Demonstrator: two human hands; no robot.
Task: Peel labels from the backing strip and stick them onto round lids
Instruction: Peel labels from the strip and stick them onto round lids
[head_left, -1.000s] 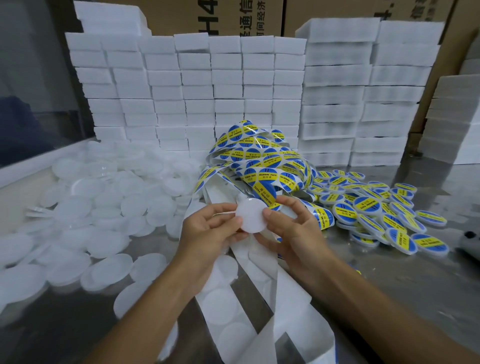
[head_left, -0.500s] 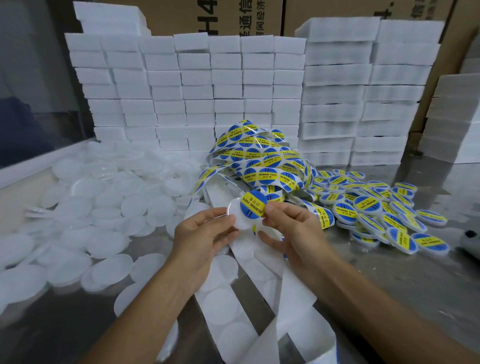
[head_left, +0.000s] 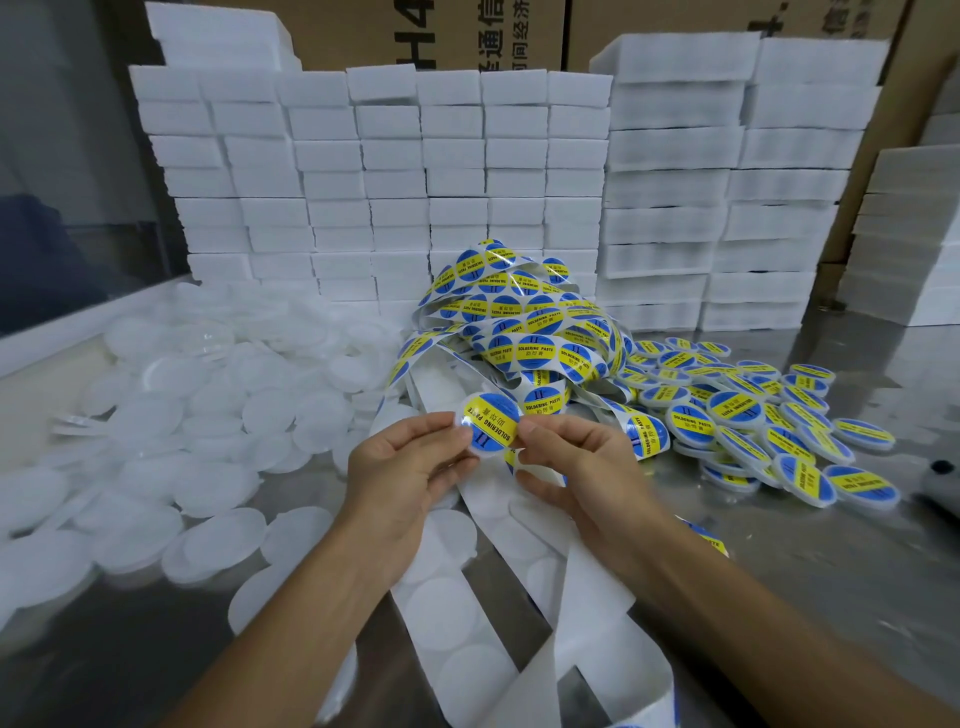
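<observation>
A round lid (head_left: 488, 428) bearing a blue-and-yellow label is pinched at its edges by the left hand (head_left: 410, 467) and right hand (head_left: 576, 467), each grip narrow, above the backing strip (head_left: 457, 597). Bare tabletop (head_left: 831, 571) lies right of the lid; plain lids (head_left: 171, 431) crowd its left.

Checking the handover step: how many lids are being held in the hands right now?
1. A single labelled lid sits between the left hand and right hand, pinched at its edges above the backing strip. Nothing suggests a second lid hidden behind it.
</observation>
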